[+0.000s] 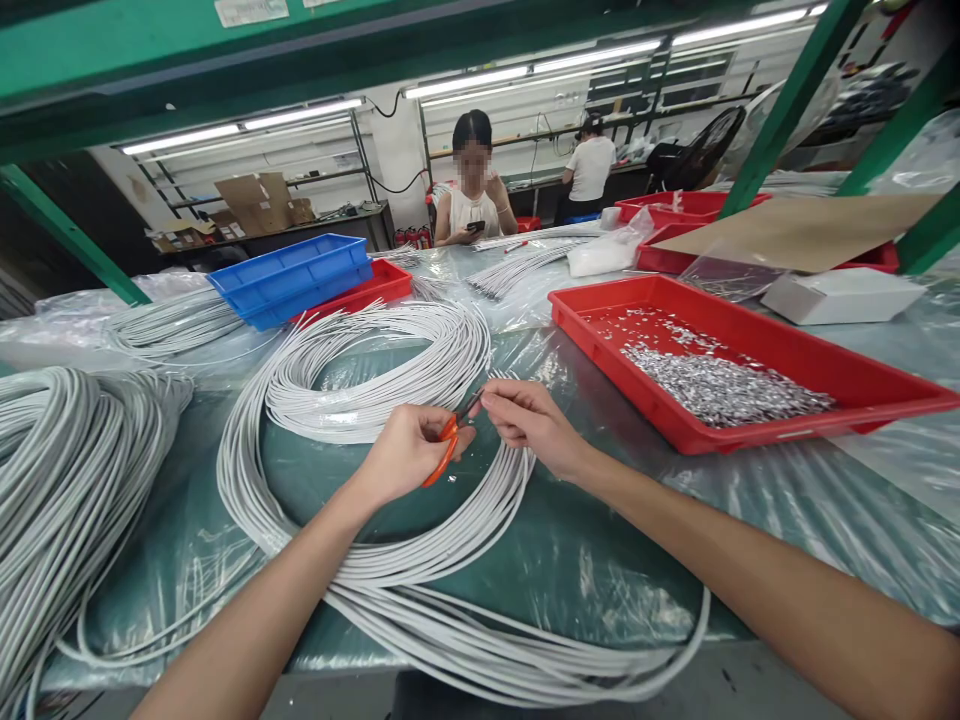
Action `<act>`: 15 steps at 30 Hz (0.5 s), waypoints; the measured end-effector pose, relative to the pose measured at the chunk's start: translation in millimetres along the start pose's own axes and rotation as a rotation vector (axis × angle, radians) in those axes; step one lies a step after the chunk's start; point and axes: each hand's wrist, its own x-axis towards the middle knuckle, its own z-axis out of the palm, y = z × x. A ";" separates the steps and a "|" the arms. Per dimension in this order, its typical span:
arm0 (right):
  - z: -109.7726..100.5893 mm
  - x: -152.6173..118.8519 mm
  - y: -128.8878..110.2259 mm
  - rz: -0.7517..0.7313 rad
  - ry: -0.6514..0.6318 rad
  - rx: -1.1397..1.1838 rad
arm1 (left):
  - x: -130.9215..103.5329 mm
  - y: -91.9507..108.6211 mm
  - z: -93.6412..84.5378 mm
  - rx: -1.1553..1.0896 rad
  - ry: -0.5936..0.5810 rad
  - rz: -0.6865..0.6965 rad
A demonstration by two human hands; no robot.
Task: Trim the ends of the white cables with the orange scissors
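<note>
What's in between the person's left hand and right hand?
The blades of the orange-handled scissors, pointing from the left hand toward the right hand. The head view shows it.

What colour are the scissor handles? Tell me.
Orange: the scissor handles in the left hand, best seen in the head view.

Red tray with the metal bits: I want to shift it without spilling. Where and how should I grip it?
Probably best from the near side, gripping the left and right rims of the red tray: the lip turns outward, so fingers can hook under. Hold towards the near end, where most metal bits lie heaped, and keep it level.
</note>
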 end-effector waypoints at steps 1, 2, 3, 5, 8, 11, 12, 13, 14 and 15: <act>0.1 -0.5 -0.8 0.010 -0.006 0.016 | -0.3 1.3 -0.2 -0.009 -0.007 -0.006; 0.2 -0.9 -1.5 0.018 -0.009 0.028 | -0.7 2.7 -0.5 -0.021 -0.016 -0.010; 0.3 -1.2 -2.2 0.023 -0.010 0.034 | -1.1 4.2 -0.8 -0.036 -0.028 -0.018; 0.5 -1.6 -3.1 0.029 -0.012 0.037 | -1.8 7.0 -1.3 -0.074 -0.061 -0.037; 0.4 -1.4 -3.4 0.032 -0.006 0.022 | -2.3 9.1 -1.1 -0.109 -0.109 -0.059; 0.0 -0.7 -2.4 -0.003 0.017 -0.043 | -2.0 7.4 0.0 -0.080 -0.062 -0.049; -0.2 -0.5 -1.8 -0.021 0.025 -0.070 | -1.9 6.0 0.4 -0.061 -0.037 -0.040; -0.4 -0.4 -1.1 -0.036 0.031 -0.096 | -1.8 4.4 0.7 -0.040 -0.019 -0.026; -0.5 -0.4 -0.3 -0.049 0.034 -0.119 | -1.8 2.7 1.0 -0.021 -0.010 -0.010; -0.6 -0.5 0.5 -0.058 0.036 -0.137 | -1.9 1.0 1.3 -0.007 -0.006 0.006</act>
